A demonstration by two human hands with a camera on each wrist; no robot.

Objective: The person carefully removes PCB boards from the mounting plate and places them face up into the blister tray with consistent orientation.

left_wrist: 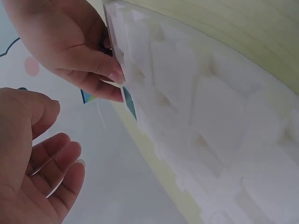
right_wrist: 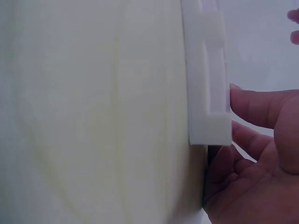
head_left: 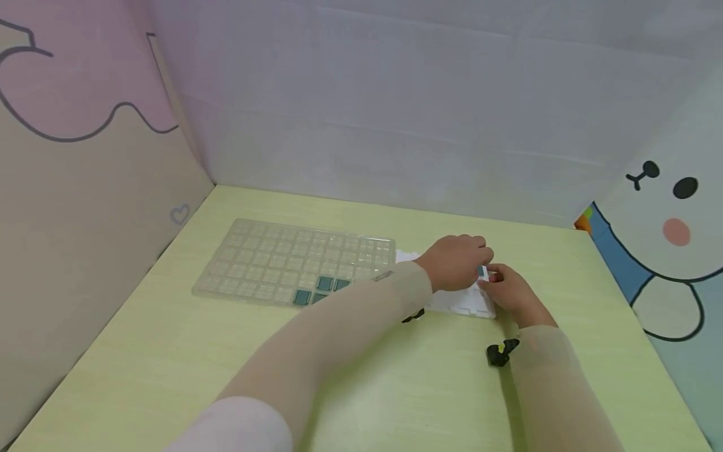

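A white foam tray [head_left: 460, 301] with moulded recesses lies on the table under my hands. At its far right end, my right hand [head_left: 511, 292] pinches a small teal piece with a pale edge [left_wrist: 129, 103] between thumb and fingers. In the right wrist view, the right thumb [right_wrist: 254, 105] lies along the foam tray's end [right_wrist: 210, 128], with the other fingers lower down. Above the tray hovers my left hand [head_left: 456, 260], its fingers loosely bent and holding nothing. In the left wrist view, the left hand's fingers [left_wrist: 56, 161] are apart from the piece.
A clear plastic compartment tray [head_left: 271, 257] lies to the left, with several teal pieces [head_left: 324, 284] in its near right compartments. My left forearm [head_left: 339, 326] crosses over its corner. A pale wall [head_left: 395, 125] rises behind the table [head_left: 395, 389].
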